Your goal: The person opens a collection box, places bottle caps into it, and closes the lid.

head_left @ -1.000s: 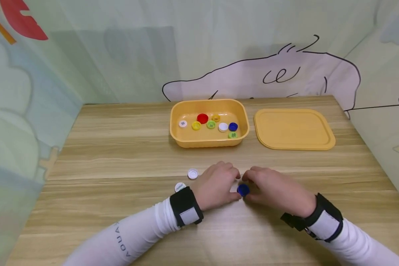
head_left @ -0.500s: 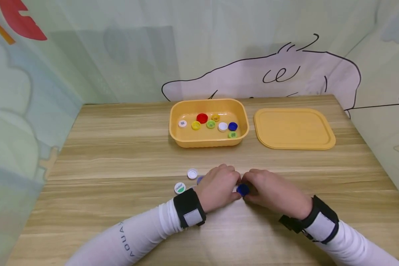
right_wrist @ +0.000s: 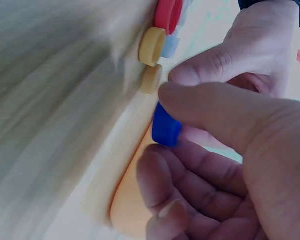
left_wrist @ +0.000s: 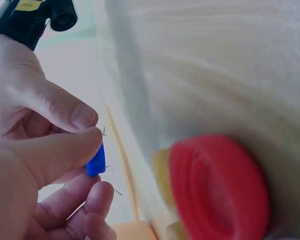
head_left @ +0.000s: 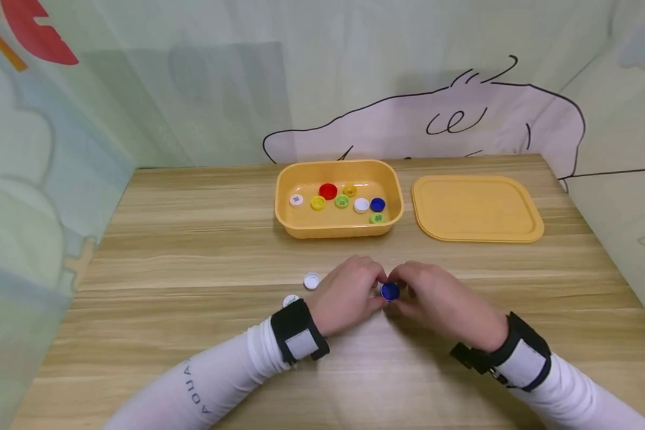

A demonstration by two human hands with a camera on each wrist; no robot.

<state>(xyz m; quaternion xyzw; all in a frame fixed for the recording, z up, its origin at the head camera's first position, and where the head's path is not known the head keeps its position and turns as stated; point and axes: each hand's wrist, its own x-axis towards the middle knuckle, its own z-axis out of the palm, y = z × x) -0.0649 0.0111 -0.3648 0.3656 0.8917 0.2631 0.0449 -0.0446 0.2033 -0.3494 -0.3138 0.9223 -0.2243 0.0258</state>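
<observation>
Left hand (head_left: 348,297) and right hand (head_left: 447,301) pinch the blue cap (head_left: 390,292), shifted toward the yellow tray (head_left: 338,232) since earlier, perhaps lifted.

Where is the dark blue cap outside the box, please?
In the head view, the blue cap is between the left hand and right hand, right of centre, in front of the box.

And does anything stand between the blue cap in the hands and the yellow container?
No loose object that I can see. The left hand and right hand pinch the blue cap; beyond it, only the near wall of the yellow container stands in the way.
</observation>
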